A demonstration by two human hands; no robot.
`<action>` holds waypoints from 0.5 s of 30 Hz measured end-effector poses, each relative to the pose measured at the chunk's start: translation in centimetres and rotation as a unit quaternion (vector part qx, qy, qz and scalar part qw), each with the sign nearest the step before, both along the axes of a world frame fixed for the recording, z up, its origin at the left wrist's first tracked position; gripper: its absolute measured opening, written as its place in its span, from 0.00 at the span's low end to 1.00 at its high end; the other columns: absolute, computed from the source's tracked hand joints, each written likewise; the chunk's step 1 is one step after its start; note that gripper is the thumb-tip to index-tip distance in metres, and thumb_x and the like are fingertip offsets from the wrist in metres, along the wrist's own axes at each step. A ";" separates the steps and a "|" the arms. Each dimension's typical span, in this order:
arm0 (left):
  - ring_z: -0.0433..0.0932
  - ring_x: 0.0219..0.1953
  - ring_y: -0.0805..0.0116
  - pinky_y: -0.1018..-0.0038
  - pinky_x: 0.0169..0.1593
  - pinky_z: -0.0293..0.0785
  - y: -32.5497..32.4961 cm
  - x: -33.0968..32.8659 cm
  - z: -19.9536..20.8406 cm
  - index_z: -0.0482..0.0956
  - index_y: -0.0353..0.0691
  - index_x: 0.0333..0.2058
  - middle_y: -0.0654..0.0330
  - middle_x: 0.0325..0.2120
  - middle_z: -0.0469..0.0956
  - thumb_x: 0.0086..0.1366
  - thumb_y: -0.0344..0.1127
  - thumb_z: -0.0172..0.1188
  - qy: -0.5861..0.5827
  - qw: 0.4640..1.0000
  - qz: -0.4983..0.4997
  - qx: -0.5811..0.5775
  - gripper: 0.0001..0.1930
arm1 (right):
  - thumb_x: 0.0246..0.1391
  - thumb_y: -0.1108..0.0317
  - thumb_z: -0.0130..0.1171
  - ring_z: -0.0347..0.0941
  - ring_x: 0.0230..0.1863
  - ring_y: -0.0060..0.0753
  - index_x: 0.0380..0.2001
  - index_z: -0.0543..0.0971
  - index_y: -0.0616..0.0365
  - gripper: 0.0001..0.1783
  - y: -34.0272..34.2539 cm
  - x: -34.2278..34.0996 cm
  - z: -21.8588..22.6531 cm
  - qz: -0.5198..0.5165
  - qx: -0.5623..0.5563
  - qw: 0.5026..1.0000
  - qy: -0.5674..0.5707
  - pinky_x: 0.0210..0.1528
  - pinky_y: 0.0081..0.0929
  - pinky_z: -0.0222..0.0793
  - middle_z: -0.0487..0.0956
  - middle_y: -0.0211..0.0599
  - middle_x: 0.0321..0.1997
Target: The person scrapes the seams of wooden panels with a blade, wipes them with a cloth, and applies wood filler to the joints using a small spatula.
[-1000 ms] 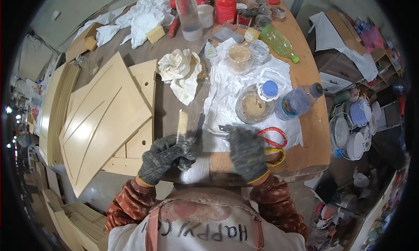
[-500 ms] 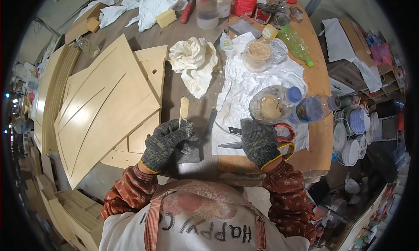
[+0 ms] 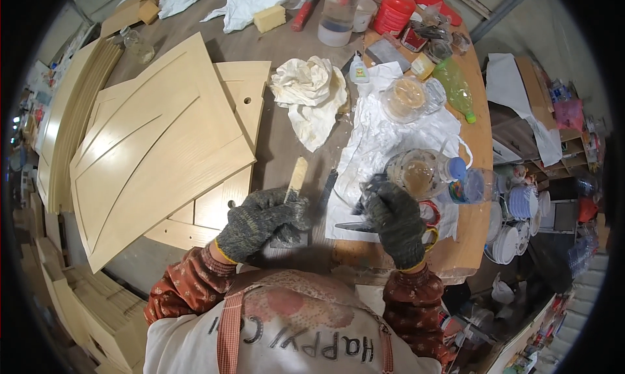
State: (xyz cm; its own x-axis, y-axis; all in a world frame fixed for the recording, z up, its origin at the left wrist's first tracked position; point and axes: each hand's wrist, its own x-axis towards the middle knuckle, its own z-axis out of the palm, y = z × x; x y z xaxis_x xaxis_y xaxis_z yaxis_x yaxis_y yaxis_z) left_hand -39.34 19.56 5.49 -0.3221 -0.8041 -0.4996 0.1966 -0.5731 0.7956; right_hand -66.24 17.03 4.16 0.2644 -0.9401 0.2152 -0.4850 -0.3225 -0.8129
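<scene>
Around the bench (image 3: pixel 250 52) one sees a crowded workshop, with white buckets (image 3: pixel 519 219) standing to the right of it. On the bench's left side, a large cream panel (image 3: pixel 163 139) lies askew over other panels, and a crumpled off-white cloth (image 3: pixel 306 87) rests to the right of these. The person wears dark grey knitted gloves on both hands. The left hand (image 3: pixel 259 223) is closed around a narrow pale strip (image 3: pixel 297 177), whose free end points up and away from the body, above the bench. The right hand (image 3: pixel 394 221) has its fingers bent and is partly blurred, over the scissors (image 3: pixel 355 227); one cannot tell whether it grips them. One blade of the scissors shows to the left of this hand, upon a white sheet (image 3: pixel 364 136), and the red and yellow handles show to the right. Just beyond is a clear jar (image 3: pixel 415 172) with beige content. Farther away lies a green bottle (image 3: pixel 456 87).
</scene>
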 end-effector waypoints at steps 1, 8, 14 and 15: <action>0.82 0.35 0.69 0.78 0.34 0.78 -0.2 -0.3 -0.1 0.75 0.31 0.48 0.53 0.37 0.81 0.67 0.31 0.57 0.028 0.999 -0.014 0.022 0.14 | 0.58 0.73 0.53 0.78 0.31 0.29 0.35 0.77 0.63 0.06 0.1 0.1 -0.2 -0.017 0.087 0.992 -0.088 0.33 0.26 0.73 0.79 0.39 0.31; 0.80 0.33 0.71 0.77 0.36 0.77 -1.1 -2.6 0.0 0.74 0.32 0.47 0.54 0.36 0.82 0.69 0.34 0.54 0.002 0.999 -0.012 -0.035 0.13 | 0.55 0.77 0.53 0.76 0.42 0.42 0.47 0.73 0.62 0.15 3.2 1.0 -5.3 -0.102 0.205 0.952 -0.203 0.42 0.34 0.76 0.77 0.48 0.45; 0.74 0.25 0.77 0.81 0.31 0.71 -0.1 -5.7 -0.3 0.76 0.36 0.41 0.63 0.26 0.77 0.66 0.30 0.57 -0.010 0.998 0.004 -0.058 0.06 | 0.51 0.72 0.60 0.74 0.48 0.46 0.48 0.76 0.62 0.19 4.8 1.6 -6.0 -0.072 0.082 0.988 -0.111 0.49 0.35 0.73 0.76 0.49 0.47; 0.74 0.25 0.77 0.80 0.30 0.71 0.0 -5.9 -0.3 0.76 0.36 0.40 0.63 0.27 0.77 0.66 0.30 0.57 0.003 0.999 0.018 -0.051 0.06 | 0.50 0.71 0.60 0.74 0.47 0.46 0.49 0.76 0.62 0.20 4.8 1.5 -5.2 -0.041 0.005 0.998 -0.043 0.49 0.34 0.73 0.76 0.49 0.46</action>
